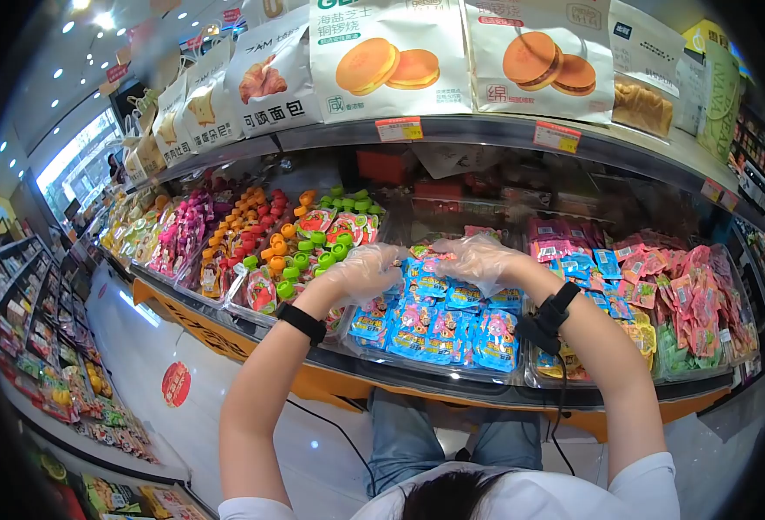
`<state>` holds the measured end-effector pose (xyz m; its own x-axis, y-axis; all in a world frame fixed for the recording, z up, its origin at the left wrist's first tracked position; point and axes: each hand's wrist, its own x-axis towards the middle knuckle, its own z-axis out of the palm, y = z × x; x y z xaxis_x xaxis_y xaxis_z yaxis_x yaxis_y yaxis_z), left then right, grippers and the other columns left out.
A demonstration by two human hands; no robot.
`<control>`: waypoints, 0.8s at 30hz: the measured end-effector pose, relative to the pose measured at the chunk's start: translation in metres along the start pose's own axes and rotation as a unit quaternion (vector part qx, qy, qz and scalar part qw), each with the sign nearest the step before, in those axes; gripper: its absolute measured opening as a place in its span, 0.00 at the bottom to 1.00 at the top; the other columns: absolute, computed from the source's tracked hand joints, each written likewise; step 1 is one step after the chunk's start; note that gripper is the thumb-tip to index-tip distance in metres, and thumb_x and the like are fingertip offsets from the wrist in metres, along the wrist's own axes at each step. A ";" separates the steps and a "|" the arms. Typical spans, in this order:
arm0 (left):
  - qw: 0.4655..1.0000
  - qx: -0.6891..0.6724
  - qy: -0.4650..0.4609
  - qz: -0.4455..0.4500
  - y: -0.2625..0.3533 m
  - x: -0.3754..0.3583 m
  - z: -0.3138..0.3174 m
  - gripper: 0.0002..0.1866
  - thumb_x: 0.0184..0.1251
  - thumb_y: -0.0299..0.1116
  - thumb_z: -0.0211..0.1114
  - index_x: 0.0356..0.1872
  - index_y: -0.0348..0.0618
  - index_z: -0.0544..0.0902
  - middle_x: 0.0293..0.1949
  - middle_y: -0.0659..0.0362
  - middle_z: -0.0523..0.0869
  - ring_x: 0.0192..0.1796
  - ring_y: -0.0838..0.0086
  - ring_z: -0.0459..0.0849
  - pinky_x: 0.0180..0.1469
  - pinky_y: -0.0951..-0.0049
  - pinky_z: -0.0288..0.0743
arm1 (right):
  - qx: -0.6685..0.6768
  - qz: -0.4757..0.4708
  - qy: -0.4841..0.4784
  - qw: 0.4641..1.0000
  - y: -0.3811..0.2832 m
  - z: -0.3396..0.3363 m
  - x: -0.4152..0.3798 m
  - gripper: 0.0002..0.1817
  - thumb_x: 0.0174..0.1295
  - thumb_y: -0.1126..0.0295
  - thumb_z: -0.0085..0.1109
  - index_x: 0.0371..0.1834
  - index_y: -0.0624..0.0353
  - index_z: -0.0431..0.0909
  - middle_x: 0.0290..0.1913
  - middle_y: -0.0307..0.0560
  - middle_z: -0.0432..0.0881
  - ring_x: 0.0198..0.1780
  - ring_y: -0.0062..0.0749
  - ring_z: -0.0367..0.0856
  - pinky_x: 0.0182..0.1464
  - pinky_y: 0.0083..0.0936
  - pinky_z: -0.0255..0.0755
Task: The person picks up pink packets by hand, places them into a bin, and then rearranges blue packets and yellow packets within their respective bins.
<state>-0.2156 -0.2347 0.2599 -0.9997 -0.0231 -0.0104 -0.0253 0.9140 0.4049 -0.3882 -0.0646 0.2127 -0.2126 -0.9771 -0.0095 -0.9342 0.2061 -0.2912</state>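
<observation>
Both hands wear clear plastic gloves and rest over a clear bin of blue snack packets [434, 325]. At the bin's left side, my left hand [369, 270] has its fingers bent inward against the packets. My right hand [478, 262] lies across the upper part of the same packets, pointing left. A narrow gap with blue packets separates the two hands. The fingertips of both blur into the glove film and wrappers, so whether either grips a packet cannot be made out. Black bands circle both wrists.
Pouches with green and orange caps [304, 251] fill bins to the left. Pink packets [694, 295] lie in bins at the right. Above the hands runs a shelf edge [486, 130] with large bread bags [391, 61]. A cable hangs from the right wristband.
</observation>
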 end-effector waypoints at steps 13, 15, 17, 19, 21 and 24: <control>0.961 0.209 0.092 0.157 -0.006 -0.026 0.036 0.17 0.58 0.31 0.58 0.50 0.43 0.78 0.58 0.40 0.70 0.63 0.45 0.64 0.64 0.53 0.60 | -0.186 -0.081 -0.081 0.976 -0.027 -0.011 -0.007 0.37 0.36 0.75 0.64 0.54 0.27 0.73 0.58 0.49 0.69 0.56 0.48 0.73 0.48 0.40 0.74; 0.966 0.202 0.074 0.141 -0.008 -0.023 0.034 0.17 0.59 0.33 0.58 0.50 0.43 0.78 0.60 0.40 0.68 0.63 0.43 0.64 0.64 0.52 0.59 | -0.152 -0.054 -0.064 0.985 -0.030 -0.010 -0.005 0.33 0.41 0.69 0.64 0.56 0.29 0.72 0.57 0.50 0.70 0.57 0.48 0.73 0.51 0.40 0.72; 0.975 0.185 0.035 0.119 -0.010 -0.022 0.032 0.18 0.61 0.35 0.57 0.52 0.43 0.78 0.62 0.39 0.65 0.65 0.43 0.61 0.66 0.53 0.56 | -0.036 0.082 -0.056 0.994 -0.040 -0.015 -0.006 0.28 0.48 0.62 0.61 0.57 0.32 0.72 0.57 0.51 0.72 0.57 0.47 0.73 0.53 0.40 0.70; 0.977 0.180 0.024 0.113 -0.010 -0.024 0.033 0.19 0.62 0.37 0.57 0.54 0.46 0.77 0.64 0.38 0.62 0.68 0.42 0.57 0.68 0.54 0.52 | 0.001 0.106 -0.036 0.994 -0.042 -0.013 -0.005 0.27 0.50 0.59 0.60 0.58 0.34 0.72 0.57 0.52 0.73 0.57 0.47 0.73 0.54 0.40 0.69; 0.978 0.181 0.019 0.104 -0.008 -0.026 0.033 0.19 0.62 0.37 0.57 0.55 0.46 0.77 0.64 0.38 0.61 0.68 0.42 0.55 0.69 0.54 0.50 | 0.039 0.129 -0.015 0.991 -0.045 -0.013 -0.005 0.26 0.52 0.57 0.59 0.58 0.36 0.71 0.57 0.52 0.73 0.57 0.48 0.73 0.54 0.41 0.68; 0.980 0.174 0.019 0.091 -0.006 -0.027 0.033 0.20 0.63 0.38 0.57 0.56 0.46 0.76 0.65 0.37 0.60 0.69 0.42 0.53 0.69 0.53 0.48 | 0.008 0.129 -0.016 0.991 -0.046 -0.016 -0.008 0.24 0.55 0.59 0.56 0.58 0.39 0.71 0.54 0.52 0.74 0.55 0.47 0.74 0.53 0.39 0.69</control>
<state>-0.1882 -0.2260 0.2278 -0.9872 0.1438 0.0690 0.1479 0.9872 0.0597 -0.3485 -0.0652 0.2417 -0.4344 -0.8932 -0.1162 -0.8451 0.4488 -0.2905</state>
